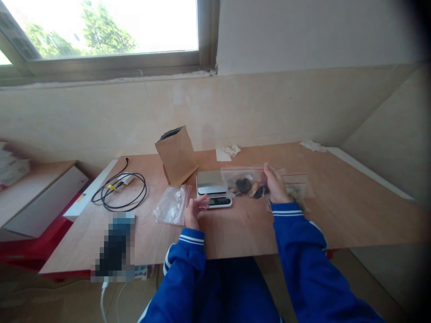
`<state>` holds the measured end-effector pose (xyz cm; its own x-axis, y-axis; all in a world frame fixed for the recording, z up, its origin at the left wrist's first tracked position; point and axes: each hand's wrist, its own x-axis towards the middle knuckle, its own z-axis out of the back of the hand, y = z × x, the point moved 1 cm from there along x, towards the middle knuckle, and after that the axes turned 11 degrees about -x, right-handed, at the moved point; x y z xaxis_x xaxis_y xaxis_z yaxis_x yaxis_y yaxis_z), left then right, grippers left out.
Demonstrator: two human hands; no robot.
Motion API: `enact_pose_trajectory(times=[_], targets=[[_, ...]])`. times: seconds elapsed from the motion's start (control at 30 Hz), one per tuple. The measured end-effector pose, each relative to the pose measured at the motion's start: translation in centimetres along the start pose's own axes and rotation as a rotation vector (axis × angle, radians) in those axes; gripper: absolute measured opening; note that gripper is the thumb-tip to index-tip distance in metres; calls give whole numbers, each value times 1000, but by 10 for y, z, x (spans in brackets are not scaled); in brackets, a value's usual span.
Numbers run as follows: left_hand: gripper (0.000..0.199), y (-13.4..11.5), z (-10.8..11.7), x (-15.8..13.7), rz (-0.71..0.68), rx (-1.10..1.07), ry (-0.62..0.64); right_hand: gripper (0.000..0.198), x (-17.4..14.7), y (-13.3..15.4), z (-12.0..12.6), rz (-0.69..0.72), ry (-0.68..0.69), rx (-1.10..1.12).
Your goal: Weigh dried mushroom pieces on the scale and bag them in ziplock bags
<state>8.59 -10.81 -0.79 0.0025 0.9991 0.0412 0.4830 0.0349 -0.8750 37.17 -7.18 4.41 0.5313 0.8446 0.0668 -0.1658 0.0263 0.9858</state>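
My right hand (276, 185) grips the right end of a clear zip bag (247, 181) with a red seal line and dark and tan pieces inside. The bag hangs just above the table, its left edge next to a digital kitchen scale (212, 183) with a metal plate. My left hand (194, 211) has its fingers stretched toward the scale's front panel, near the buttons; whether they touch it I cannot tell. Beside that hand, to the left, lies a crumpled clear plastic bag (171, 205). Partly behind my right hand rest more red-lined zip bags (298, 186).
An open brown paper pouch (178, 157) stands behind the scale. At the left lie a coiled black cable (144, 197) with a white adapter (125, 178) and a blurred-out dark object (114, 246) at the edge. Crumpled tissue (231, 150) lies near the wall.
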Motion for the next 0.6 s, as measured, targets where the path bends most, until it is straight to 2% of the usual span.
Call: enact_pose_trajectory(times=[0.1, 0.2, 0.27, 0.33, 0.4, 0.47, 0.53, 0.6], targets=[[61, -5, -3, -4, -100, 67, -26, 63, 33, -4, 18, 67, -60, -137], [56, -15, -5, -4, -231, 192, -184, 67, 48, -18, 19, 151, -14, -342], [50, -26, 1, 3, -281, 262, -328, 74, 46, -26, 16, 216, -58, -460], [41, -37, 15, 19, -297, 330, -463, 83, 36, -30, 12, 318, -200, -597], [39, -48, 33, 40, -322, 447, -533, 82, 20, -29, 8, 440, -299, -775], [55, -57, 51, 63, -312, 544, -567, 70, 3, -28, 1, 537, -251, -936], [74, -63, 64, 83, -319, 619, -530, 57, -9, -31, -8, 579, -106, -1040], [84, -65, 69, 97, -330, 674, -475, 53, -15, -37, -17, 586, 37, -1113]])
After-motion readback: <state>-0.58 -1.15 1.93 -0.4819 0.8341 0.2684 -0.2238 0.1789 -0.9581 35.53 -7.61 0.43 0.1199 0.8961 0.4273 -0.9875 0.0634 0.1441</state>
